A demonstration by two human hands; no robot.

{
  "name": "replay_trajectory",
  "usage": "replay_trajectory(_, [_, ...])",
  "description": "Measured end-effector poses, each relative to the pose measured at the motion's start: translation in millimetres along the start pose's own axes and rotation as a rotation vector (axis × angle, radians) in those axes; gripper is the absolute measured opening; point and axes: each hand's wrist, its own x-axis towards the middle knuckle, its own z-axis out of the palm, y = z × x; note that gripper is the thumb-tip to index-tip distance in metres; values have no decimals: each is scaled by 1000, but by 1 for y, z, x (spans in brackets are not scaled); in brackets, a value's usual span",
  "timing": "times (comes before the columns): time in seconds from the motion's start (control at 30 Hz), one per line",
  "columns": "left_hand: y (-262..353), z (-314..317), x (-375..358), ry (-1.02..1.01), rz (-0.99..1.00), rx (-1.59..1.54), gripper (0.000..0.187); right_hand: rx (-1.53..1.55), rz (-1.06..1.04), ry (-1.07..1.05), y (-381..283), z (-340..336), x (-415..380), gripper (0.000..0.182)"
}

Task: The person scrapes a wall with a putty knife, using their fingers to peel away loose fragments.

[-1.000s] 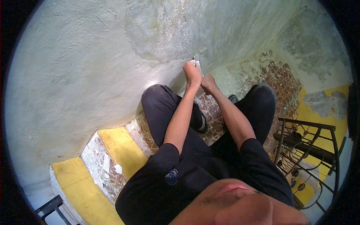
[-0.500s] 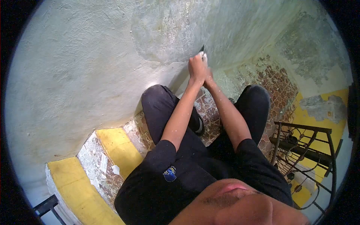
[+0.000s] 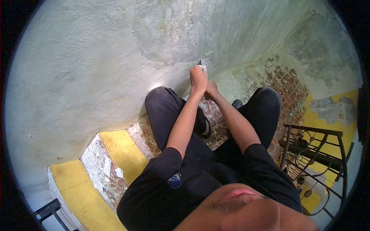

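Observation:
My left hand [image 3: 198,79] is closed around a scraper [image 3: 200,62], whose thin dark blade sticks out past the fingers against the wall [image 3: 88,77]. The tool's handle is hidden in the grip. Just behind the left wrist, my right hand [image 3: 211,91] is curled closed; its fingertips are hidden, and I cannot make out what they hold. The blade is at the lower edge of a patch [image 3: 169,42] where the wall's coating is gone. Whitish specks dot both forearms.
Yellow-edged steps [image 3: 119,144] descend at the left, with pale flakes [image 3: 119,172] on a riser. Debris covers the brown patterned floor [image 3: 283,82] between and beyond my knees. A dark metal railing [image 3: 313,131] stands at the right, near a yellow wall section [image 3: 347,134].
Both hands have moved down the wall toward my body with the scraper. My right hand now sits a little lower and more apart from the left.

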Motion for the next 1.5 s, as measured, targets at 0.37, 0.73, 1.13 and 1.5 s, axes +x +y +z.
replay_trajectory(0.37, [28, -8, 12, -65, -4, -12, 33, 272, 178, 48, -21, -26, -3, 46])
replay_trajectory(0.73, [45, 22, 51, -6, 115, 32, 34, 748, 163, -164, -13, -39, 32, 34])
replay_trajectory(1.13, [49, -2, 35, -227, -2, 331, 17, 854, 180, -220, -8, -16, 21, 36])
replay_trajectory(1.5, [55, -6, 29, -169, 27, 339, 15, 971, 187, -260, 2, -21, 32, 39])
